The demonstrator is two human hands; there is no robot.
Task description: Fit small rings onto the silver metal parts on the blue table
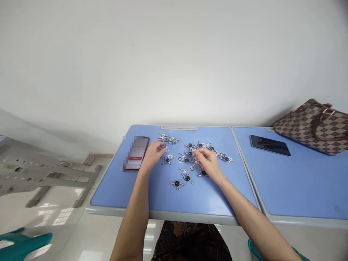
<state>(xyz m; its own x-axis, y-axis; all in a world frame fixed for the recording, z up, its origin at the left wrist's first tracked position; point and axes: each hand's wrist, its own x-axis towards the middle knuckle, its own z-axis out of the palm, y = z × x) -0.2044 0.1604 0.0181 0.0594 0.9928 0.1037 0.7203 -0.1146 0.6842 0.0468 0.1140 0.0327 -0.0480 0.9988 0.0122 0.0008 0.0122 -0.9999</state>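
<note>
My right hand (206, 162) pinches a thin silver metal piece (193, 166) above a loose scatter of metal key-shaped parts. Several of these parts have round black hubs, such as the assembled one (177, 183) near the front. My left hand (152, 154) rests on the blue desk (206, 199) with its fingers curled towards tiny silver bits (166, 148). I cannot tell whether those fingertips hold anything. A smartphone (136, 154) with a blurred, lit screen lies just left of my left hand.
A second blue desk (299, 185) adjoins on the right, bearing a black phone (269, 145) and a brown checkered handbag (312, 127). A grey metal stand (40, 174) lies on the floor at left. Teal chair parts (23, 246) show at bottom left.
</note>
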